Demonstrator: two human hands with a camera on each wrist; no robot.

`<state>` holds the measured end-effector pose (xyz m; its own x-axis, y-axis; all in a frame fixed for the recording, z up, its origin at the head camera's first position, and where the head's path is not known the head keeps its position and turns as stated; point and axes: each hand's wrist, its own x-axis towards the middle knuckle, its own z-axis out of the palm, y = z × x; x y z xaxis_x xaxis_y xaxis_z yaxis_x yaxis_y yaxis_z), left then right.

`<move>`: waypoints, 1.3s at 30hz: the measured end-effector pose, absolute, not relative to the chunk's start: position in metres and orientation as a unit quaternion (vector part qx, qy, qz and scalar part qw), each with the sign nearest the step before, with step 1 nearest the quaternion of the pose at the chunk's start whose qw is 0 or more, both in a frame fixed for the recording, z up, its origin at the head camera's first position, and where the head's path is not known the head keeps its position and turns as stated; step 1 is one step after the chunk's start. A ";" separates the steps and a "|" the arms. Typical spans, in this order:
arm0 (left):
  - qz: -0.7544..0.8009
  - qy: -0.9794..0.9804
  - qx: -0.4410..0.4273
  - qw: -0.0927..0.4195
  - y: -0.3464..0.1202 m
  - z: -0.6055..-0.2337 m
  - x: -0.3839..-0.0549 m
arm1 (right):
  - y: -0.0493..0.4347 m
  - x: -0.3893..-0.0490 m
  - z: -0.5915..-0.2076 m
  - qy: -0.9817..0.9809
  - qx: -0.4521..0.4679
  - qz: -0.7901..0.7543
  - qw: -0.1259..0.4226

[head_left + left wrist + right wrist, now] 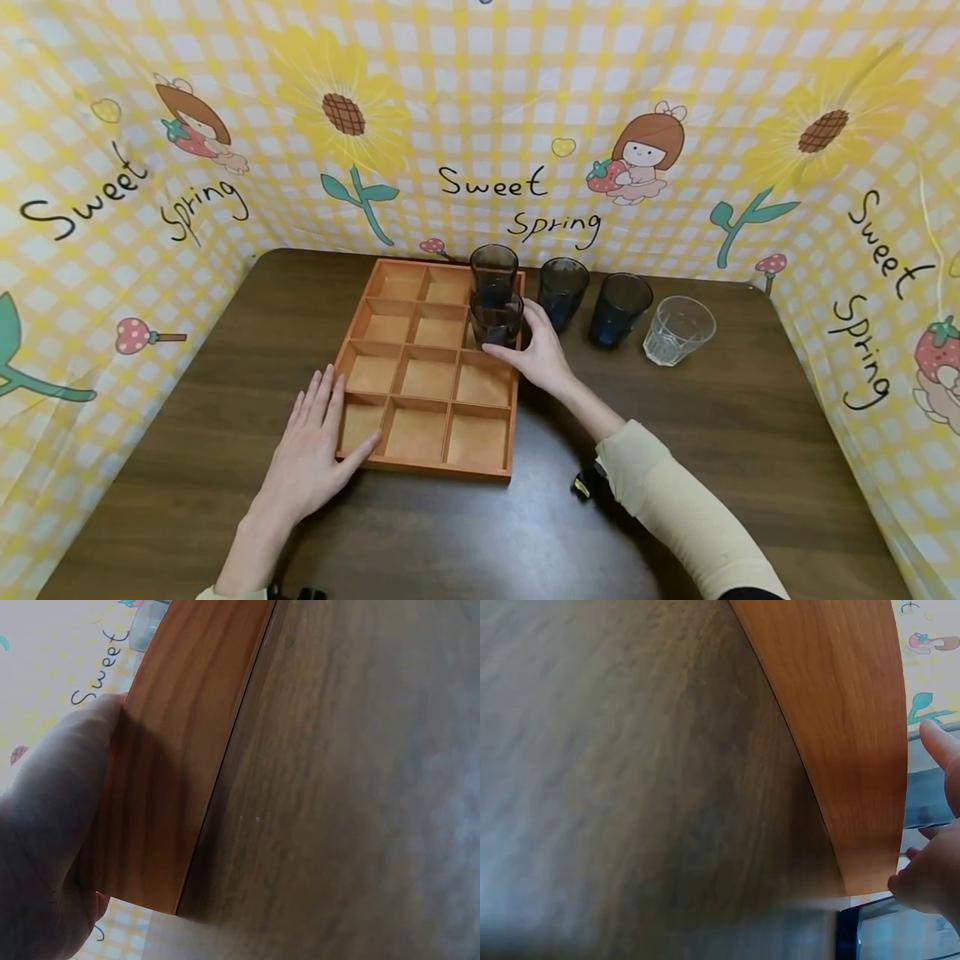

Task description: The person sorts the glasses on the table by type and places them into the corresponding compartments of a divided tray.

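A shallow wooden tray [420, 429] divided into square compartments lies on the dark table. My right hand [546, 360] holds a dark tinted glass [497, 323] between thumb and fingers, upright at the right-hand compartment of the second row from the back. Just behind it, another dark glass [493, 262] stands in the back right compartment. At the tray's near left corner rests my left hand [309, 460], fingers straight along the left side and thumb over the front rim. The left wrist view shows that hand [56, 780] against the tray's wooden side [180, 765].
Right of the tray stand two dark blue glasses [562, 292] [621, 310] and a clear faceted glass [678, 329], in a row. A small black and yellow item [585, 483] shows by the right sleeve. A checked cloth [465, 108] hangs around the table's back and sides.
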<state>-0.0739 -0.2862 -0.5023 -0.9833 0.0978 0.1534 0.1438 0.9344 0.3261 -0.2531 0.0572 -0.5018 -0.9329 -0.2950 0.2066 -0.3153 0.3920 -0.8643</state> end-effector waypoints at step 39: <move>-0.172 -0.979 -0.063 0.085 -0.284 -0.502 -0.073 | 0.173 -0.180 -0.489 -0.904 0.286 0.310 0.074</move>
